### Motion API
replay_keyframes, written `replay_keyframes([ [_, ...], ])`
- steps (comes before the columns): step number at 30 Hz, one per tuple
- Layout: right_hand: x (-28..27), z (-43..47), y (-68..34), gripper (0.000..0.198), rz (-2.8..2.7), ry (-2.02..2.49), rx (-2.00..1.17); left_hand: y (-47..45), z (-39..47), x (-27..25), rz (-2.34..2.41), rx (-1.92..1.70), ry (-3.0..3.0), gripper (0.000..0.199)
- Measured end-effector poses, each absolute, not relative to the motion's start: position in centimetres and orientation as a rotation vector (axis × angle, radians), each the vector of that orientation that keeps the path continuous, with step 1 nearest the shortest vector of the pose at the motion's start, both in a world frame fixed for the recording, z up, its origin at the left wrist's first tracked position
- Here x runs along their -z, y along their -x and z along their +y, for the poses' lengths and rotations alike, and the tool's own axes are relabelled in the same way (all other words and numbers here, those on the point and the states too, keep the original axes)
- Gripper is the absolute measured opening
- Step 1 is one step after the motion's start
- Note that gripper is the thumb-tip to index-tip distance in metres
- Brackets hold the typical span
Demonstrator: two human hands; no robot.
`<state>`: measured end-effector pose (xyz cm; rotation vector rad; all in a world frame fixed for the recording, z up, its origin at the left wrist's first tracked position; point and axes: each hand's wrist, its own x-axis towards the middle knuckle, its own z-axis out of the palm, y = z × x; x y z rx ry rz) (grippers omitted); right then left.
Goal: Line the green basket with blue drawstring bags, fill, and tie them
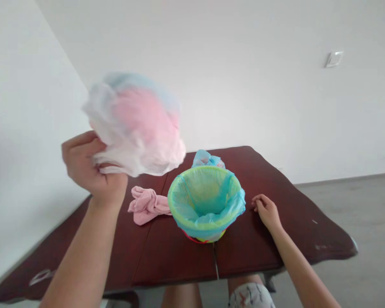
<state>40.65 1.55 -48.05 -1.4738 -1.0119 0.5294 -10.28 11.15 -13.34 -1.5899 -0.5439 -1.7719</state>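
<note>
My left hand (90, 160) is raised above the left side of the table, its fingers closed on a white plastic bag (137, 128). Pink and pale blue contents show through the bag, which is blurred by motion. On the table's right half, my right hand (265, 209) rests with loosely curled fingers; whether anything small is under them is hidden. Between the hands stands a green mesh basket (171, 199) lined with a thin blue plastic bag (208, 192) folded over its rim. A crumpled pink cloth (147, 205) lies just left of the basket.
Behind the basket sits a blue plastic bag (208, 158) with something reddish inside. The dark red wooden table (179, 263) has seams across its top and a curved edge. A white wall switch (334, 59) is at upper right. My knees are below the front edge.
</note>
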Motion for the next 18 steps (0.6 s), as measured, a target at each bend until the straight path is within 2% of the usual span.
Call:
replay_keyframes([
  [2,48.2,1.5,-40.7,0.023,-1.032,1.478,-0.542,8.4,8.9,11.6,-0.387,1.497,1.765,0.008],
  [5,48.3,1.3,-40.6,0.020,-1.059,1.489,-0.551,5.0,5.6,10.9,-0.314,0.986,2.189,0.022],
  [7,48.3,1.3,-40.6,0.019,-1.073,1.494,-0.554,2.6,4.1,11.7,-0.325,0.710,2.328,0.024],
  [12,47.9,1.2,-40.5,0.021,-1.079,1.504,-0.547,-3.3,4.2,15.8,-0.422,0.345,2.660,0.022],
  [18,47.5,1.1,-40.4,0.027,-1.088,1.531,-0.534,-6.5,7.1,19.9,-0.780,-0.336,3.117,0.055],
])
